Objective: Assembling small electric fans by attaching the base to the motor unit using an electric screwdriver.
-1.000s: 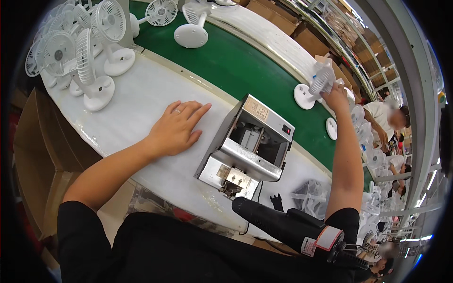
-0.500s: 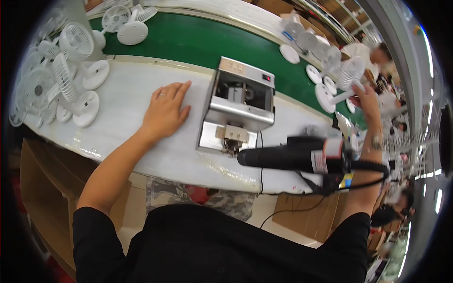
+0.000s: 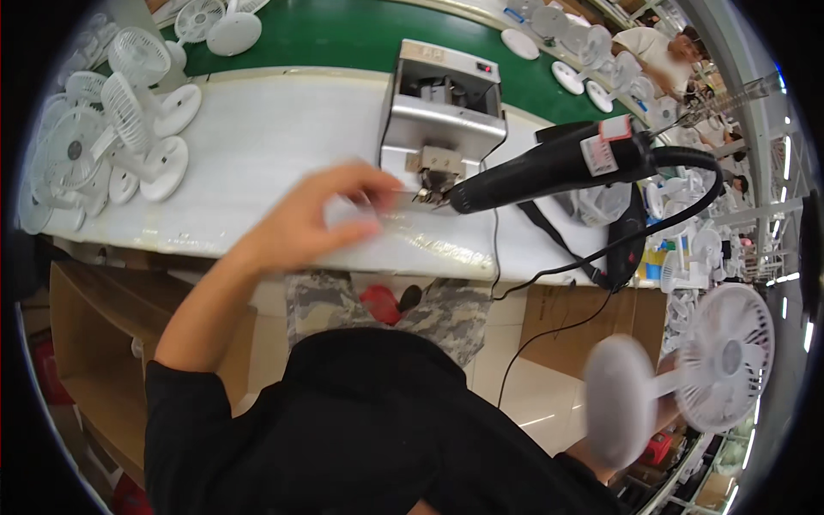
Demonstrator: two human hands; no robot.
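My right hand (image 3: 668,405), mostly hidden, grips a white desk fan (image 3: 725,356) by its stem at the lower right, past the table edge. The fan's round base (image 3: 618,402) points left, smeared by motion. My left hand (image 3: 322,215) hovers over the front of the table, blurred, with thumb and fingers apart and nothing seen between them. Just right of it stands a metal box-shaped screw feeder (image 3: 442,129). A black power screwdriver (image 3: 549,167) hangs slantwise, its tip close to the feeder's front.
Several white fans (image 3: 129,129) crowd the table's left end. More stand at the far right beside the green belt (image 3: 335,39). A cardboard box (image 3: 112,343) is at the lower left. Cables (image 3: 549,270) cross the front edge; a co-worker (image 3: 661,56) sits far right.
My right hand has brought the fan from the belt back toward my right side. My left hand has lifted from the table and moved nearer the feeder. The view has shifted.
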